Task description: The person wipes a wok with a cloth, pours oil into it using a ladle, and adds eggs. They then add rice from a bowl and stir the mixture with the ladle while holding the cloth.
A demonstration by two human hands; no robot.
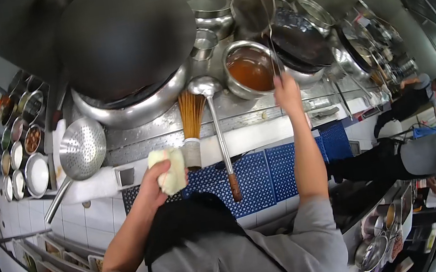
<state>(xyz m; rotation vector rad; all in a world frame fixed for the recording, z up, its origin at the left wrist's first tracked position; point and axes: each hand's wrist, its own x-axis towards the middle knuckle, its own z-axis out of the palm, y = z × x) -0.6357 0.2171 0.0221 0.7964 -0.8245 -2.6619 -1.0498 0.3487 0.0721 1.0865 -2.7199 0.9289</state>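
My left hand [155, 184] is closed around a folded pale yellow cloth [170, 171] in front of the counter edge. My right hand [287, 93] grips the handle of a wire strainer [252, 4], whose round mesh bowl is raised near the back of the stove. Just left of that hand stands a steel pot [239, 87] with orange-brown liquid [252, 72] in it. Between my hands a steel ladle [205, 86] lies with its wooden handle towards me. Beside it a bamboo wok brush [192, 118] rests, bristles away from me.
A large, blurred dark wok [124, 42] fills the left burner area. A perforated skimmer [83, 148] lies left, near several ingredient bowls [37, 173]. Another dark wok [303, 41] sits right of the pot. Two people [426, 154] are at the right. Blue mats [248, 180] cover the floor.
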